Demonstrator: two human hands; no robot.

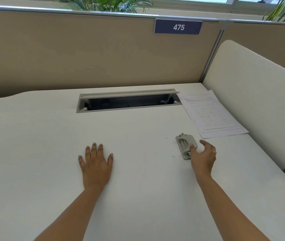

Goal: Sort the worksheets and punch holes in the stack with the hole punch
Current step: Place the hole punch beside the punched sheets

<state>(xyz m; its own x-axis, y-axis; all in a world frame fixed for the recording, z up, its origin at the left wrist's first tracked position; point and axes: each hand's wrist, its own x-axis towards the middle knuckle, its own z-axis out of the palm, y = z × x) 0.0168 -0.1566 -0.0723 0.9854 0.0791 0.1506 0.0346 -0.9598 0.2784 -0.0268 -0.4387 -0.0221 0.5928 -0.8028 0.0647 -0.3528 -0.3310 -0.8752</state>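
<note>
A small grey hole punch (184, 144) lies on the white desk (42, 153), right of centre. My right hand (203, 156) is beside it with fingers apart, and the thumb tip touches the punch's near right edge; the hand does not enclose it. A stack of printed worksheets (213, 113) lies flat at the far right of the desk, slightly fanned, beyond the punch. My left hand (95, 164) rests flat on the desk, palm down, fingers spread, holding nothing.
An open cable tray (127, 101) is sunk into the desk at the back centre. A beige partition with a sign reading 475 (178, 26) stands behind. A white side panel (253, 94) borders the right. Tiny paper bits (173, 156) lie near the punch.
</note>
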